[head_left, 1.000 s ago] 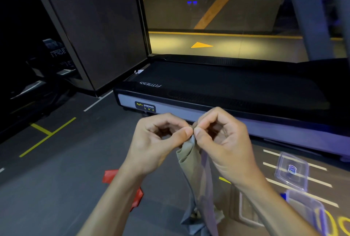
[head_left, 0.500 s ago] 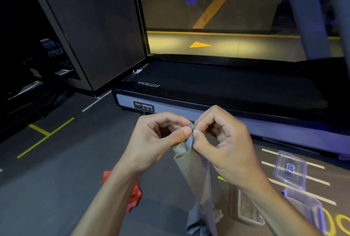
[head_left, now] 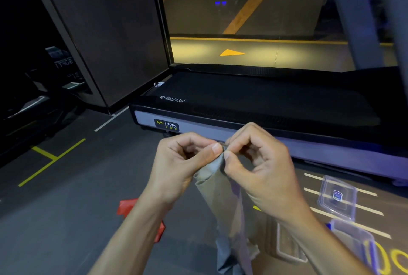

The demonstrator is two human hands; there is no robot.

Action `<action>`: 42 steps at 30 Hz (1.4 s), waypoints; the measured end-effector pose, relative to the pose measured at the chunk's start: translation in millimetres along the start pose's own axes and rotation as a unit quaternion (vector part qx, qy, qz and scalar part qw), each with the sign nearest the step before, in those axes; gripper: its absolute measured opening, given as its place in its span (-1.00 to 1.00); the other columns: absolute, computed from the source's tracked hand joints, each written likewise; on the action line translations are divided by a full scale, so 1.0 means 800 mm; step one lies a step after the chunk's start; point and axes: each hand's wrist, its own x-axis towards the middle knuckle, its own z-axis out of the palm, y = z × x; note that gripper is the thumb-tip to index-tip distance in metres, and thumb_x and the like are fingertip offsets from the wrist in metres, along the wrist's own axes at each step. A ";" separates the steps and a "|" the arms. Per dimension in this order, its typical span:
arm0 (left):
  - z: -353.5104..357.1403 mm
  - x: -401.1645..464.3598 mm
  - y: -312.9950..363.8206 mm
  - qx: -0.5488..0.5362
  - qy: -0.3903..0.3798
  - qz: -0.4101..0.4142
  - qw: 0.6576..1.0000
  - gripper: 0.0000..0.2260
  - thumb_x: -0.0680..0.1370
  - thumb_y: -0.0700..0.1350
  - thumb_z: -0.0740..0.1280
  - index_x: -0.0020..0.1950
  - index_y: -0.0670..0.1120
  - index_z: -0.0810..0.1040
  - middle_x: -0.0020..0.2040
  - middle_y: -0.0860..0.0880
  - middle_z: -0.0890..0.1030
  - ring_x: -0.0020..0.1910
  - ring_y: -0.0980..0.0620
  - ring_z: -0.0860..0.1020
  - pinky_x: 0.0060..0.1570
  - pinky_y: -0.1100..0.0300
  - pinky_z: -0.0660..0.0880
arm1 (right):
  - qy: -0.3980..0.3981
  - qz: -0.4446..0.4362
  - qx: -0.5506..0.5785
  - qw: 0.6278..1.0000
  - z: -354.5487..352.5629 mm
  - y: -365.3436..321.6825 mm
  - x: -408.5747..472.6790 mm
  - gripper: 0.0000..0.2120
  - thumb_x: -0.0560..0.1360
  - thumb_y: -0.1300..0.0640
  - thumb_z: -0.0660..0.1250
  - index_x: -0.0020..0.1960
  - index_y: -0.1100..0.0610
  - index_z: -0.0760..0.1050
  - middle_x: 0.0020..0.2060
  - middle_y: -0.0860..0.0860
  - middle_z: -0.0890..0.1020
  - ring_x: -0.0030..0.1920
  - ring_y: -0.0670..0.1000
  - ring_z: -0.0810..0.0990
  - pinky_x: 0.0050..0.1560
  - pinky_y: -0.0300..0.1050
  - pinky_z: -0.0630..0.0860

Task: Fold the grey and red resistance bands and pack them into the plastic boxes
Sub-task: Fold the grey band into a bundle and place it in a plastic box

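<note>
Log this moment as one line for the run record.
step: folding grey band | left hand, right hand: both pinch its top edge | red band: on floor | plastic boxes: open, unpacked

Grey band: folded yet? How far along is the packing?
Nothing looks packed yet. In hand: left hand and right hand pinch the top edge of the grey band, which hangs loose below. Left: the red band lies on the floor, and the clear box and lid sit open.
</note>
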 end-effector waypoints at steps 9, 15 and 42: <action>-0.001 0.001 0.004 -0.001 0.004 -0.010 1.000 -0.95 0.44 -0.14 0.56 -0.21 -0.07 0.73 -0.23 -0.19 0.71 -0.29 -0.01 0.66 -0.26 0.16 0.58 | 0.001 0.002 0.004 1.000 -0.001 -0.002 -0.001 -0.87 0.43 0.36 0.42 -0.21 0.19 0.53 -0.22 0.01 0.59 -0.14 0.12 0.61 -0.13 0.15 0.55; -0.001 0.001 0.000 -0.011 0.010 -0.005 1.000 -0.90 0.39 -0.07 0.54 -0.18 -0.08 0.74 -0.11 -0.27 0.72 0.03 -0.41 0.66 0.01 -0.16 0.58 | 0.003 0.022 0.035 0.999 0.001 0.001 -0.002 -0.84 0.43 0.36 0.42 -0.20 0.14 0.52 -0.19 -0.04 0.63 0.01 0.11 0.69 0.01 0.01 0.57; -0.014 0.002 0.007 -0.025 -0.056 -0.036 0.997 -0.94 0.46 -0.11 0.49 -0.18 -0.09 0.69 -0.21 -0.12 0.67 -0.24 0.00 0.59 -0.18 0.20 0.51 | -0.101 0.048 0.083 0.990 -0.033 -0.005 0.008 -0.97 0.50 0.22 0.45 -0.10 0.17 0.63 0.00 0.02 0.65 0.10 0.15 0.66 0.09 -0.06 0.57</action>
